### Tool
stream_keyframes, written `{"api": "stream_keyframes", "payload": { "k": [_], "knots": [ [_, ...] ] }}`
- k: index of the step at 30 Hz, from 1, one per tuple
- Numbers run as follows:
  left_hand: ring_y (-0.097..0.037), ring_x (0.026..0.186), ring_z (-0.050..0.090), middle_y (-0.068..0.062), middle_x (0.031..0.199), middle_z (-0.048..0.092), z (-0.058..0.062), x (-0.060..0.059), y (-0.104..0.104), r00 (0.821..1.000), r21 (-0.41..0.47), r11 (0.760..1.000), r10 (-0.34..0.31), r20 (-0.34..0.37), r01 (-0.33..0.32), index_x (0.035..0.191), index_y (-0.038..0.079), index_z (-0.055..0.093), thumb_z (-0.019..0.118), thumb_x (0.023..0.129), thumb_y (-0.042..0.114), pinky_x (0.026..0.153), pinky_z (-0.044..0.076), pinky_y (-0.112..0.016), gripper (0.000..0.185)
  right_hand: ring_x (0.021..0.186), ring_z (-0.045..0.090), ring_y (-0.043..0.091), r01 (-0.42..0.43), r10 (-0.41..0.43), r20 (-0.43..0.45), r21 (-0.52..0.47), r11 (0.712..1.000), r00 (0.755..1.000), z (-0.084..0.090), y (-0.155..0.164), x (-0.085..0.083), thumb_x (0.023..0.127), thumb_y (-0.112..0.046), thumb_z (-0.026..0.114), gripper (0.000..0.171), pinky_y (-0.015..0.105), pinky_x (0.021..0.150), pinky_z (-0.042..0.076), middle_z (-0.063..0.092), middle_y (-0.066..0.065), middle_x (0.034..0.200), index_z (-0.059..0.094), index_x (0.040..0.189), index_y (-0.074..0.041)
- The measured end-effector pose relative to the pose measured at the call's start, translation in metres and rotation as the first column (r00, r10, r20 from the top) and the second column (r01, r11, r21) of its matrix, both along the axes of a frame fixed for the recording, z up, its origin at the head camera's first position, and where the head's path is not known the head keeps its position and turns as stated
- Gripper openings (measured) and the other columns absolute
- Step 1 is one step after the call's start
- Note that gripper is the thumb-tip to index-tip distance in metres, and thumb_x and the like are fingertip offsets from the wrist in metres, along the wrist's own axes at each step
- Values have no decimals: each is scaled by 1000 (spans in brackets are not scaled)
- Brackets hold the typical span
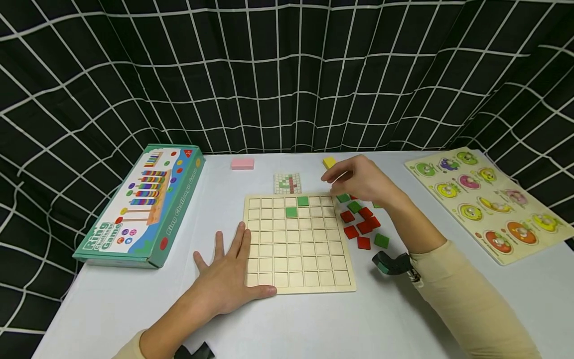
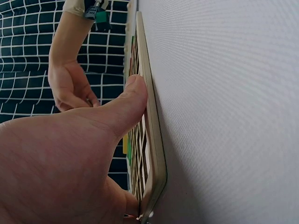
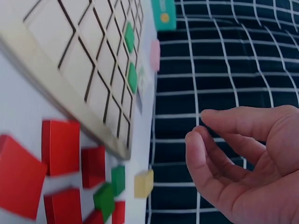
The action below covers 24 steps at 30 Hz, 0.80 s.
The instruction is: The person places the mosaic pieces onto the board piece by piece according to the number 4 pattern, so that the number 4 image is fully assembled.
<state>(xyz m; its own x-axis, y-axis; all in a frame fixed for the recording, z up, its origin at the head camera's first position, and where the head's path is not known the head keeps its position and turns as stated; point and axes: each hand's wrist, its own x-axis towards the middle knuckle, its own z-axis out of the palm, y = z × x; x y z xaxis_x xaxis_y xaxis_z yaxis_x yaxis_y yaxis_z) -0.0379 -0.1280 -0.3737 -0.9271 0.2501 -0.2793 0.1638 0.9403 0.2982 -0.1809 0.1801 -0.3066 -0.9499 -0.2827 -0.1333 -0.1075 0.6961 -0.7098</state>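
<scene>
Wooden grid board [image 1: 298,244] lies flat on the white desk [image 1: 314,319], its near left corner under the left hand [image 1: 226,276], whose fingers [image 1: 244,239] are spread flat, the thumb pressing the frame. Two green tiles [image 1: 297,207] sit in its far rows. Right of the board lies a loose heap of red and green tiles [image 1: 362,224]. Over its far end hovers the right hand [image 1: 358,179], its fingers [image 3: 205,154] loosely curled and holding nothing; it hides part of the heap. A pattern card [image 1: 287,183] lies beyond the board.

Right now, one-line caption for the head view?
Left hand flat against grid board; right hand hovers empty over red and green tiles.
</scene>
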Motion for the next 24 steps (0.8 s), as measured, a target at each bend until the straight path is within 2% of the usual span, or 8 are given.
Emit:
{"api": "stream_keyframes", "payload": {
  "k": [7, 14, 20, 24],
  "knots": [
    [-59, 155, 4, -7, 177, -3, 0, 0, 0, 1000, 1, 1000, 2, -1, -2, 167, 6, 11, 70, 76, 83, 96, 10, -96, 134, 101, 65, 29, 64, -64, 3, 10, 998, 998, -2, 19, -1, 95, -5, 72, 24, 36, 83, 57, 72, 18, 123, 78, 118, -8],
    [-60, 154, 5, -8, 177, -2, -1, 0, 1, 1000, -2, 1000, -2, -6, 2, 167, 5, 12, 70, 76, 82, 96, 10, -96, 133, 99, 63, 29, 88, -88, 53, 1, 996, 995, -14, 34, -6, 96, -3, 68, 27, 41, 86, 57, 71, 21, 124, 75, 122, -2],
    [-59, 155, 5, -8, 177, -2, 0, 0, 1, 1000, -8, 1000, 0, -5, 0, 168, 6, 11, 70, 76, 83, 97, 11, -95, 133, 92, 62, 25, 70, -66, 81, -41, 997, 994, -28, 41, -14, 93, 2, 68, 28, 37, 82, 58, 71, 23, 121, 74, 120, 2],
    [-59, 155, 6, -7, 177, -3, 0, 0, 1, 1000, -11, 1000, -1, -3, 1, 168, 6, 11, 70, 76, 83, 97, 11, -95, 134, 90, 60, 25, 37, -34, 76, -31, 999, 997, -36, 43, -18, 89, 3, 70, 29, 33, 78, 56, 72, 21, 116, 75, 117, 3]
  ]
}}
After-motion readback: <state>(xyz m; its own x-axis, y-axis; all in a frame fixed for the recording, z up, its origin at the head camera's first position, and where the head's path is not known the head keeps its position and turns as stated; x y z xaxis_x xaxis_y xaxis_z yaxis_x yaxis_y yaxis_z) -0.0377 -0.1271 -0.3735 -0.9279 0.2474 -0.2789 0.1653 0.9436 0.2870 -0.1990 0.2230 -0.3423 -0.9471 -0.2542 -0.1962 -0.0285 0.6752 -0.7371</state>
